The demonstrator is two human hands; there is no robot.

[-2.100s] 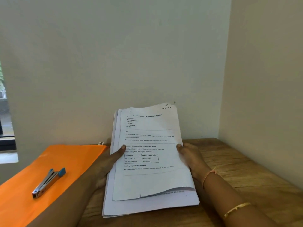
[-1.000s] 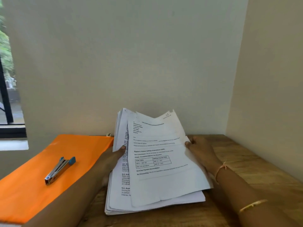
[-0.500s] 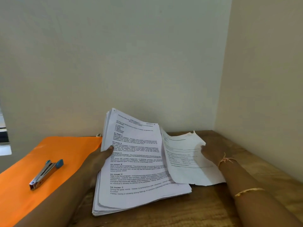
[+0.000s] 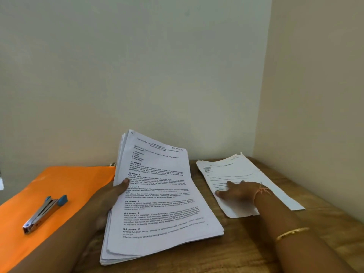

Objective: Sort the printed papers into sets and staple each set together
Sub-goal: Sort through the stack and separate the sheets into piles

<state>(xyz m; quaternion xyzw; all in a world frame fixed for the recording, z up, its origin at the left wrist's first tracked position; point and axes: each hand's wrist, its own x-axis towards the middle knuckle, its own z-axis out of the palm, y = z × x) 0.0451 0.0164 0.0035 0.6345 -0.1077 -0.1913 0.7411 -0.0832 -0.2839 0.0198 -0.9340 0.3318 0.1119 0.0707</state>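
My left hand (image 4: 110,196) grips the left edge of a thick stack of printed papers (image 4: 163,201), thumb on the top page, the far end tilted up off the table. A small separate set of printed sheets (image 4: 242,170) lies flat on the wooden table (image 4: 246,249) to the right of the stack. My right hand (image 4: 236,192) rests on those sheets with its fingers spread flat. A silver stapler with blue ends (image 4: 45,212) lies on an orange folder (image 4: 65,186) at the left, apart from both hands.
Walls close in behind the table and on its right side, forming a corner just past the separate sheets. The orange folder covers the table's left part. Bare wood shows in front of the stack and at the right front.
My right hand drew the top sheets off the stack, carried them to the right and laid them flat on the table. My left hand has kept hold of the stack.
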